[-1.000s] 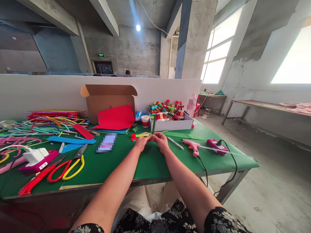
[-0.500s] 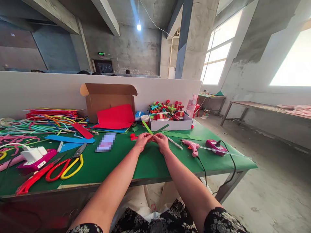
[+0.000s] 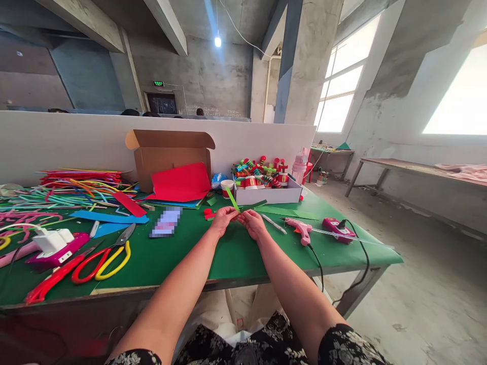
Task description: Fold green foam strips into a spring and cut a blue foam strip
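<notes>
Over the middle of the green table, my left hand and my right hand meet at the fingertips, both pinched. A light green paper strip rises from between the fingers, leaning up and left. From the same spot a dark green paper strip slants out to the right, by my right hand. Fingers hide the lower ends of both strips, so I cannot tell how they join. Red paper pieces lie just left of my left hand. A white pen rests to the right of my right hand.
Pink glue gun and its cord sit at right, beside a magenta power block. Scissors and a phone lie left. Pipe cleaners pile up at far left. A white box of small red-green figures stands behind.
The dark green strip has swung lower and flatter to the right, and the light green strip stands slightly more upright. My right hand has shifted a little; both hands remain together.
</notes>
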Demonstrator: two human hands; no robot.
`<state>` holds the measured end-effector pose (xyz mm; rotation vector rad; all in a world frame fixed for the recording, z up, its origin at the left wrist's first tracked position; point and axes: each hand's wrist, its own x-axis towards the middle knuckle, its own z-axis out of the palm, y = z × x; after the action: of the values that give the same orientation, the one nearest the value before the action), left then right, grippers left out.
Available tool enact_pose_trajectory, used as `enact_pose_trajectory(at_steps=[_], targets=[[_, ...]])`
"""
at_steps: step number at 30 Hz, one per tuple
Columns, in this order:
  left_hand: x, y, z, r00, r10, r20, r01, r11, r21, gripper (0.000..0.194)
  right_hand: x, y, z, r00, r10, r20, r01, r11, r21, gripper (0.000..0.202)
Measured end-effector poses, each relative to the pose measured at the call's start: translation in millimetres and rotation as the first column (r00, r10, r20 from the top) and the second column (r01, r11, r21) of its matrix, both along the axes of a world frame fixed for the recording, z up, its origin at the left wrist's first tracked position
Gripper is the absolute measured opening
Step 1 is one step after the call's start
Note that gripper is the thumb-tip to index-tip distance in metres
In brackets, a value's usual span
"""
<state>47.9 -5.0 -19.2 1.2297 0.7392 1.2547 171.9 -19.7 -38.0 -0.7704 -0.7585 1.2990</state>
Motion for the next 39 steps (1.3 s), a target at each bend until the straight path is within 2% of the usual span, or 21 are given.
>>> enact_pose_trajectory(at_steps=[8,20,26,35,39], targets=[[-0.4,-0.8,2.2,1.0,0.027,-0.001,-0.027,1.0,-0.003,0.037,-0.5,-3.7,2.6,0.999,0.037,-0.026,-0.037,0.999,0.009,0.035],[-2.1,9.5,-8.3,0.997,0.038,-0.072,-0.039,0.999,0.001,0.034,-0.2,-3.3,0.1,1.0,0.004,0.025,-0.005,0.999,0.043,0.032],[-1.9,7.5,-6.4,0.998,0.0,-0.055,-0.001,1.0,-0.019,0.036,-1.2,-2.7,0.0,0.997,-0.06,0.051,0.057,0.997,0.052,0.028],[-6.0,14.7,-12.2,0.998,-0.029,0.05,0.029,1.0,0.006,0.033,-2.9,-6.4,4.7,0.997,-0.044,0.061,0.041,0.998,0.052,0.027],[-4.9,15.2,-15.5,0.995,-0.1,-0.014,0.1,0.995,-0.016,0.034,-0.1,-4.1,4.2,0.996,-0.081,0.023,0.079,0.995,0.062,0.027]])
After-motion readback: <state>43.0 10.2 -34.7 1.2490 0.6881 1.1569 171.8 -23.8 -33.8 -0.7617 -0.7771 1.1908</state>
